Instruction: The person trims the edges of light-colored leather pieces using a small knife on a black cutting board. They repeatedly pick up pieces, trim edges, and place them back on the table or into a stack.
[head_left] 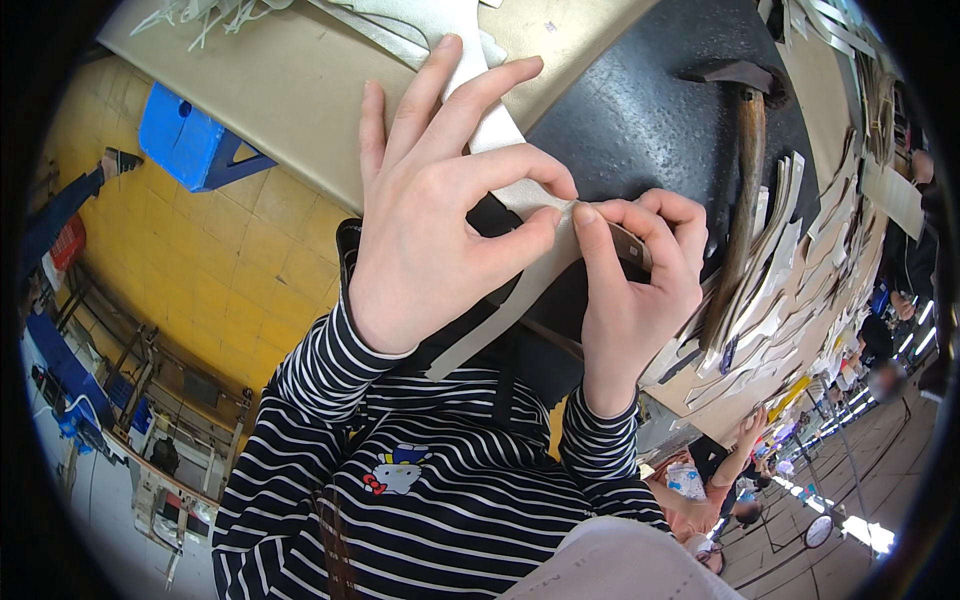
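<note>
Pale strip (505, 318), perhaps continuous with the silvery piece (496, 128) under the left hand (435, 215), is pinched between thumb and forefinger of that hand and the right hand (643, 268), tips nearly touching, probably for close control of its narrow edge.

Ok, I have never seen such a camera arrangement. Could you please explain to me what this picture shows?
There is no machine: a person works with two bare hands. The picture comes from a wide fisheye camera worn on the head, looking down, so straight edges bend.

The left hand and right hand meet, fingertips pinching at the end of a silvery-white, leather-like piece. A narrow, pale, flat strip hangs from their grip; whether the two are joined, I cannot tell.

A hammer with dark metal head and brown wooden handle lies partly on the shiny black work surface, beside piled pale strips.
</note>
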